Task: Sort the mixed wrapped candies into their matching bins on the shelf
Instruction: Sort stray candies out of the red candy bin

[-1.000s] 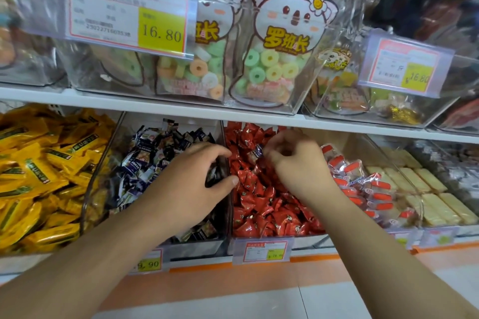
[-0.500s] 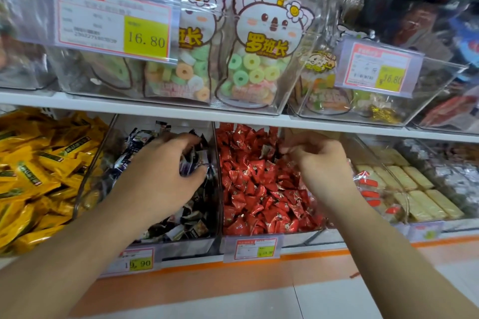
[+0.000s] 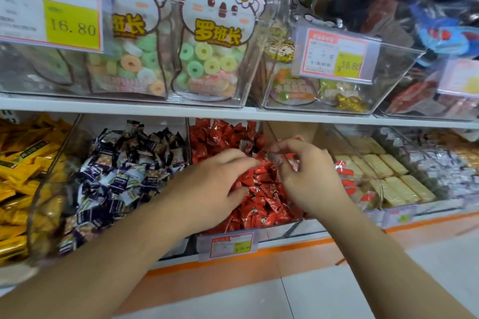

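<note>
1. A dark stray wrapper (image 3: 245,146) lies in the red-candy bin (image 3: 256,229), just beyond both hands.
2. The left hand (image 3: 215,184), fingers loosely spread and holding nothing, is nearer.
3. The right hand (image 3: 308,176) pinches a clear-wrapped candy (image 3: 282,158).

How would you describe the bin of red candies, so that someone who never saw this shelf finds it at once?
Look at the lower shelf, under the white shelf board that carries the bags of ring sweets. The bin of red candies is the clear bin where both hands reach in. Its neighbours hold dark blue and white wrappers on the left and pale yellow bars on the right; only this one is bright red.
</note>
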`<act>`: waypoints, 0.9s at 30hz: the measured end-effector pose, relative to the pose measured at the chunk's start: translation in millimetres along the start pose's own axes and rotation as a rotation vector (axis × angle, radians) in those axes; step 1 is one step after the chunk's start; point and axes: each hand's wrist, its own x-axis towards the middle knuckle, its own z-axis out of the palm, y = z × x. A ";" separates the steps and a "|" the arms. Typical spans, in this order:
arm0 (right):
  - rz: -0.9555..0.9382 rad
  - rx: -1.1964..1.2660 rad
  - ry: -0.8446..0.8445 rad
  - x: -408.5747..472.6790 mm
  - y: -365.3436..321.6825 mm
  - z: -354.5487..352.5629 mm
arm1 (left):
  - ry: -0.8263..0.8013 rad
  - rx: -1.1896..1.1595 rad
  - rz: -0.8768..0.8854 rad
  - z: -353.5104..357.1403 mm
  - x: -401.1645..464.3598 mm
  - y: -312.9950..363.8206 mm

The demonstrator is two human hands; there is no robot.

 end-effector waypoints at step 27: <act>0.025 0.052 -0.049 -8.5 24.5 -14.9 | -0.237 0.240 -0.202 -9.2 9.6 -0.4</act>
